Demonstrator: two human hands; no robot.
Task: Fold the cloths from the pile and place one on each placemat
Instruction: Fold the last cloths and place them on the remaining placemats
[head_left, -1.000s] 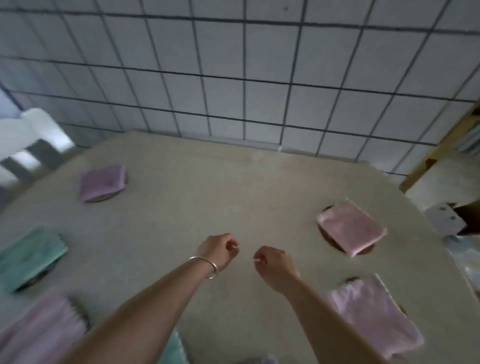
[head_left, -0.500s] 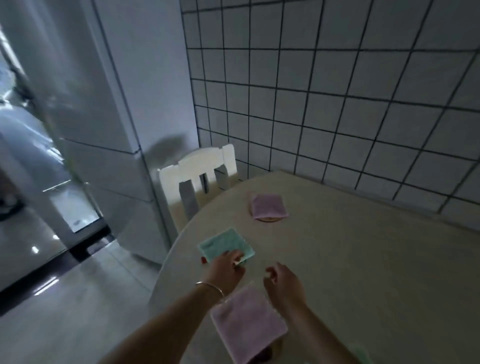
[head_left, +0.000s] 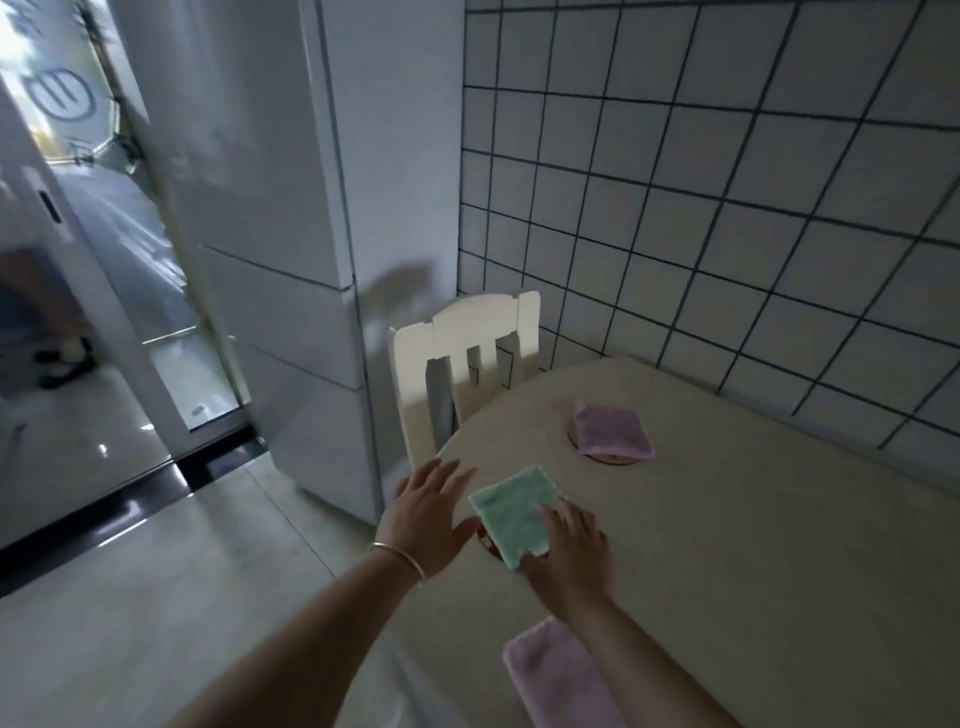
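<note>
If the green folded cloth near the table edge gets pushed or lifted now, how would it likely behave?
The green cloth looks like soft terry, so lifted by one corner it would probably flop and unfold. Pushed, it may slide off the small placemat beneath it. It seems light; the right hand rests flat on it.

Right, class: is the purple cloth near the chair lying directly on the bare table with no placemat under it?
No: the purple cloth lies on a round placemat, whose rim shows beneath its near edge.
</note>
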